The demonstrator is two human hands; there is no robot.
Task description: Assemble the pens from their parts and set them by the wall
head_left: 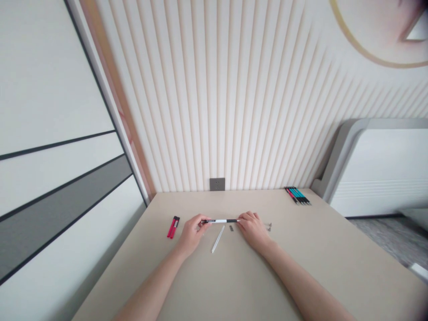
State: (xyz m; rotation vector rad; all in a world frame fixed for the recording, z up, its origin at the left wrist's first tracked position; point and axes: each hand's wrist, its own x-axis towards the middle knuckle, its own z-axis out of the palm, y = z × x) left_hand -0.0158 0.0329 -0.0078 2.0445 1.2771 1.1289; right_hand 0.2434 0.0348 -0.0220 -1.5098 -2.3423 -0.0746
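- The left hand's (191, 235) grip is pressed closed, thumb and fingers pinching the dark left end of a white-and-black pen (220, 220).
- The right hand's (254, 230) grip is curled, with the fingers close together and touching the pen's right end. I cannot tell whether it is pinching the pen or only touching it.
- The pen lies level between the two hands, across the beige surface (301, 249), with its white middle showing.
- A clear plastic tube (218, 239) lies at a slant on the surface, just below the pen and between the hands.
- A small dark piece (231, 228) lies beside that tube, just under the pen.
- Small clear parts (269, 226) lie just past the right hand.
- Two red pens (173, 226) lie side by side near the left hand.
- A row of pens (297, 195) with blue and red barrels lies by the far edge, well apart from both hands.
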